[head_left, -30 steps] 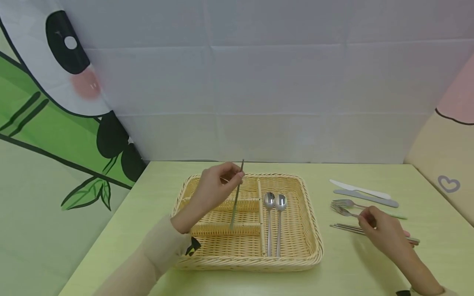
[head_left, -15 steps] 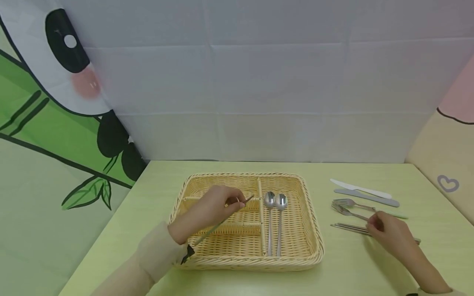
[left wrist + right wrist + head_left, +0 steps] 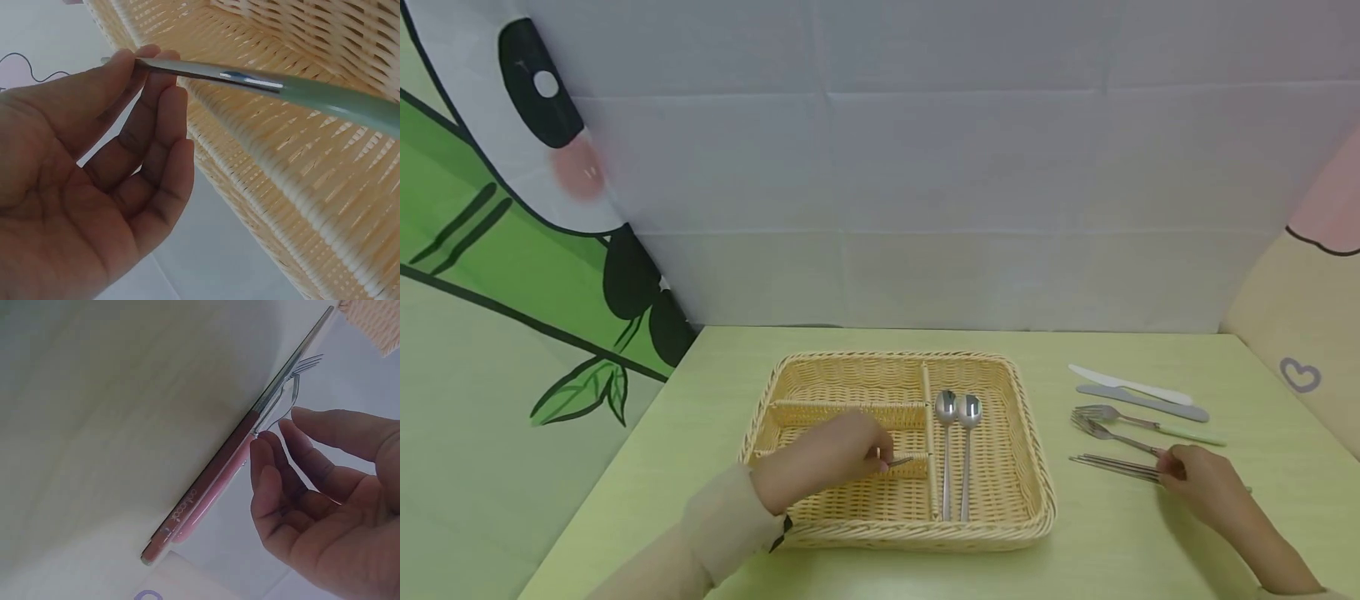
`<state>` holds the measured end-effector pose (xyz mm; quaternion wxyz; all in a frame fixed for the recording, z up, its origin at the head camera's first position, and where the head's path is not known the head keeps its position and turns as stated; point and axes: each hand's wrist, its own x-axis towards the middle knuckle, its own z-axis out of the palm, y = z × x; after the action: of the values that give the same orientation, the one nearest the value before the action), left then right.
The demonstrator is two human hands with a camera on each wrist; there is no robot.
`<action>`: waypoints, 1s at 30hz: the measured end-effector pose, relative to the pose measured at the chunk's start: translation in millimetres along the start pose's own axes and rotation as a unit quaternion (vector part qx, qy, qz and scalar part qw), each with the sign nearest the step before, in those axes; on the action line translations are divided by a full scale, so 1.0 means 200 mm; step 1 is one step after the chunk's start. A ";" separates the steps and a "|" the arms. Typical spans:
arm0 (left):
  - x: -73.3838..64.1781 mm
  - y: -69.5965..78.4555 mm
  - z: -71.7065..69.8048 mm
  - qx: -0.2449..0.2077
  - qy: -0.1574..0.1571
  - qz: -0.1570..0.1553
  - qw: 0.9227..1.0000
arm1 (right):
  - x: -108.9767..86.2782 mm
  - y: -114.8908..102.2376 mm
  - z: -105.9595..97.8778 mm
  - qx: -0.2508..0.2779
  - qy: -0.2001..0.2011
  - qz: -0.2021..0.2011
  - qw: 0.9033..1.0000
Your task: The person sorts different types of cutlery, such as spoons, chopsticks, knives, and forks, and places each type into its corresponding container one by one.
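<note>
We see the left hand (image 3: 830,457) pinching a green-handled utensil (image 3: 270,86) by its metal end over the basket (image 3: 910,529); held so, its handle could swing into a divider (image 3: 917,469). The right hand (image 3: 1208,486) pinches a fork (image 3: 1107,432) beside the chopsticks (image 3: 1116,465), which we might scatter lifting carelessly.

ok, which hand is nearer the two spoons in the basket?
Left. The left hand is over the basket, just left of the spoons; the right hand is outside the basket, farther off to their right, by the forks.
</note>
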<state>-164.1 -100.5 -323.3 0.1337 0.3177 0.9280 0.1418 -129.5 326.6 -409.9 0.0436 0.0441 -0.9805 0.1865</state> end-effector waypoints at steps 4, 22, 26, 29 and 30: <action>0.00 0.00 0.01 0.021 -0.017 0.009 1.000 | 0.00 0.01 0.00 -0.004 -0.020 0.006 1.000; -0.02 0.05 0.06 0.126 -0.054 0.036 0.990 | 0.00 0.05 0.00 -0.009 -0.075 0.023 0.997; -0.01 0.05 0.07 0.123 -0.065 0.030 0.990 | 0.01 0.06 0.00 -0.012 -0.079 0.023 0.997; -0.01 0.07 0.07 0.123 -0.080 0.024 0.989 | 0.01 0.06 0.01 -0.016 -0.084 0.021 0.996; -0.01 0.07 0.07 0.125 -0.085 0.022 0.988 | 0.01 0.06 0.01 -0.016 -0.084 0.020 0.996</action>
<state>-149.0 -88.8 -331.0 0.1679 0.3630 0.9165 -0.0002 -132.7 337.8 -415.9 -0.0421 0.0394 -0.9843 0.1668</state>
